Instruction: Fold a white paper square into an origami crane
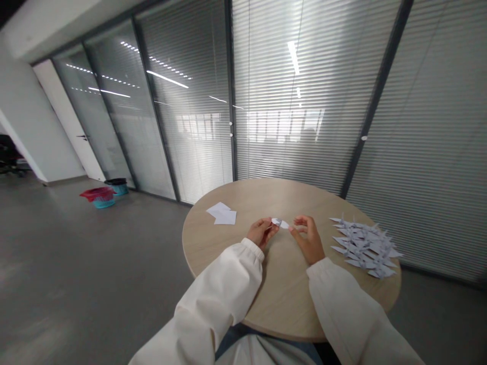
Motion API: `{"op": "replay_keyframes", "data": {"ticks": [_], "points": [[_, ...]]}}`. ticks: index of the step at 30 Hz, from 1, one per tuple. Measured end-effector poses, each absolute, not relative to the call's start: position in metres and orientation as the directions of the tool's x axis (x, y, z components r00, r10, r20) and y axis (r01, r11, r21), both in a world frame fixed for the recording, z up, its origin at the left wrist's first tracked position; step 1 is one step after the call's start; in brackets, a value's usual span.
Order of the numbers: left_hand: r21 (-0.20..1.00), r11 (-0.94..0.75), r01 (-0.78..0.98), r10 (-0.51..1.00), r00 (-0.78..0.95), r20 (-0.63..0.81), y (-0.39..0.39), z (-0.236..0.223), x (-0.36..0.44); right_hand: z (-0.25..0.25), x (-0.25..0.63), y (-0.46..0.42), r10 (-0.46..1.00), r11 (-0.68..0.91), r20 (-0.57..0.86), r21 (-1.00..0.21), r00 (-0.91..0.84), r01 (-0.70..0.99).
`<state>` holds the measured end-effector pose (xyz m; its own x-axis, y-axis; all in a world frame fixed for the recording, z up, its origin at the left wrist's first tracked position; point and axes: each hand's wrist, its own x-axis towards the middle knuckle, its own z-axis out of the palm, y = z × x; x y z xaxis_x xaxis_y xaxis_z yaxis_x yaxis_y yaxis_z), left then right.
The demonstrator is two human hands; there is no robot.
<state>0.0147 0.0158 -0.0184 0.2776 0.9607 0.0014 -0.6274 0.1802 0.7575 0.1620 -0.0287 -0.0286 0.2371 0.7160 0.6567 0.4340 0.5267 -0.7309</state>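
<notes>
A small folded piece of white paper (280, 223) is held above the middle of the round wooden table. My left hand (262, 231) pinches its left end between thumb and fingers. At the paper's other end is my right hand (307, 238), its thumb at the tip and its curved fingers apart from the thumb. Whether that thumb presses on the paper or only lies beside it is hard to make out. On the right side of the table lies a pile of folded white paper cranes (363, 246) with pointed ends.
Flat white paper sheets (225, 217) lie overlapping on the left of the table (266, 190). Behind it stands a glass partition with blinds (304, 152). A blue bin with a red liner (102, 198) and another with a black liner (118, 186) stand on the floor at left.
</notes>
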Motion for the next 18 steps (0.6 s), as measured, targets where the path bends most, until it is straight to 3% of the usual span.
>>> {"op": "replay_keyframes", "data": {"ticks": [4, 7, 18], "points": [[0.785, 0.157, -0.599, 0.954, 0.296, 0.036, 0.0185, -0.0220, 0.0152, -0.0234, 0.1574, -0.0354, 0.607, 0.587, 0.790, -0.519, 0.086, 0.621], [0.816, 0.151, -0.558, 0.943, 0.330, 0.050, 0.0191, -0.0238, 0.0159, -0.0209, 0.1544, -0.0375, 0.586, 0.597, 0.810, -0.451, 0.024, 0.663], [0.845, 0.184, -0.502, 0.916, 0.399, 0.037, 0.0146, -0.0187, 0.0176, -0.0222, 0.1585, -0.0332, 0.646, 0.563, 0.760, -0.536, 0.069, 0.629]]}}
